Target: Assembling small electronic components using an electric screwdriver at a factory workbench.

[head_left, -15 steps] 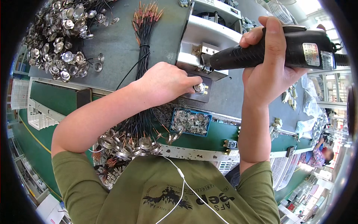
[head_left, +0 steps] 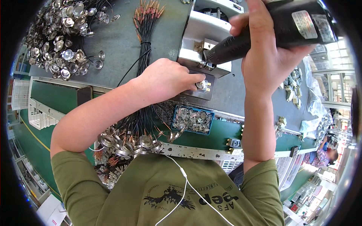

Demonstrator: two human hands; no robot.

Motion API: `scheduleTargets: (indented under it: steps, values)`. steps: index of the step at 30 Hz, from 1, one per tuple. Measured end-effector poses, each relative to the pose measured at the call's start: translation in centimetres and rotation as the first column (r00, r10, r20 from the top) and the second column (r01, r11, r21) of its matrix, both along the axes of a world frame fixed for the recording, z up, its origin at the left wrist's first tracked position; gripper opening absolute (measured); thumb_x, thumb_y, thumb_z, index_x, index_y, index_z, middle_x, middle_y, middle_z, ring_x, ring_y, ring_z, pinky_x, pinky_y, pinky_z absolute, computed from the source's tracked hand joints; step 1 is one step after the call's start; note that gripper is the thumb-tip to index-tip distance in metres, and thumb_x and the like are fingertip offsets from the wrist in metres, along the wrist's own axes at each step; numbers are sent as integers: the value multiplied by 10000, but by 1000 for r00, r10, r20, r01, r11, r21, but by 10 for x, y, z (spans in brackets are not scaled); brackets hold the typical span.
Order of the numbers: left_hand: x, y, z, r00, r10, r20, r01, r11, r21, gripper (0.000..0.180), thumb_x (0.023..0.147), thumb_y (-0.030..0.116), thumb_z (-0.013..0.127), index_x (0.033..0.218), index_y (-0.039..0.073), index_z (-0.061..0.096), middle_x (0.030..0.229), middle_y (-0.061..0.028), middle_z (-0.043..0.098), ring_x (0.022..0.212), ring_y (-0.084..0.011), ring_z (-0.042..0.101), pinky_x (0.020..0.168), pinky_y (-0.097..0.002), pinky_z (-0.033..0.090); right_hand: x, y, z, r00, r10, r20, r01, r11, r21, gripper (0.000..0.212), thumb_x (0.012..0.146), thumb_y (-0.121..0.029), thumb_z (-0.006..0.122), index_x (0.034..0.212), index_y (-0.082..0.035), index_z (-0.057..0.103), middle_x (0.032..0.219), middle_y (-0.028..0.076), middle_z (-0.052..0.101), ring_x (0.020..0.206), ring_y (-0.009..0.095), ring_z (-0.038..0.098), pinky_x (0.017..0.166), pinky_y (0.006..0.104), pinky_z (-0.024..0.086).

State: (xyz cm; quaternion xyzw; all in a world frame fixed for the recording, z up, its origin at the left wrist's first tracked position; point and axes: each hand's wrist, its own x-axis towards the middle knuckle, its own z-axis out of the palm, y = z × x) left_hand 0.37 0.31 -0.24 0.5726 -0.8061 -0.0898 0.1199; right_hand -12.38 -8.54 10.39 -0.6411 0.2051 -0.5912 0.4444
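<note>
A black electric screwdriver [head_left: 260, 35] is gripped in my right hand [head_left: 267, 67], with its front end at the opening of a metal screw feeder [head_left: 184, 54]. The driver's tip is hard to make out there. My left hand [head_left: 166, 79] pinches a small metal part with brass prongs [head_left: 204, 86], which sits on a dark metal plate [head_left: 201, 95] in front of the feeder. The fingertips hide some of that part.
Black wires with copper-coloured ends [head_left: 145, 37] lie bundled left of the feeder. Round metal caps on wires [head_left: 68, 54] are heaped at far left. A blue tray [head_left: 211, 126] holds small metal pieces. Several switch-like parts [head_left: 292, 90] lie at right. Another person [head_left: 320, 156] is far off.
My right hand has moved a little left and away from me, and the screwdriver's rear end has lifted. Its front end stays at the feeder. My left hand holds nearly the same place.
</note>
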Motion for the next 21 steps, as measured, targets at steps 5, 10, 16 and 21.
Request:
scheduleTargets:
  steps: [5, 10, 16, 21]
  values:
    - [1, 0, -3, 999, 17, 30, -17, 1000, 13, 298, 962, 354, 632, 1225, 222, 678, 778, -86, 704, 780, -297, 728, 632, -446, 556, -25, -11, -11, 995, 94, 22, -92, 993, -79, 132, 962, -17, 683, 1032, 87, 644, 736, 117, 656, 560, 171, 632, 527, 287, 524]
    - [1, -5, -1, 1000, 29, -4, -28, 999, 29, 327, 966, 394, 633, 1253, 243, 673, 831, -87, 733, 806, -307, 735, 667, -450, 571, -54, -17, -22, 967, 237, 89, -222, 963, -151, 210, 974, -69, 676, 1028, 134, 665, 682, 135, 643, 565, 203, 629, 558, 324, 540]
    - [1, -6, 2, 999, 37, 37, -40, 996, 79, 306, 980, 405, 623, 1233, 236, 653, 829, -86, 729, 803, -312, 734, 682, -454, 572, -49, -4, -29, 996, 35, -78, -34, 999, 5, 109, 974, -40, 690, 1013, 47, 639, 713, 74, 636, 543, 131, 608, 507, 247, 481]
    - [-3, -5, 2, 997, 49, 54, -54, 994, 93, 287, 990, 403, 611, 1206, 215, 632, 814, -85, 719, 800, -312, 733, 677, -457, 571, -46, 3, -28, 992, -34, -117, 35, 999, 3, 129, 977, -65, 696, 990, 54, 649, 694, 74, 634, 539, 138, 603, 513, 254, 477]
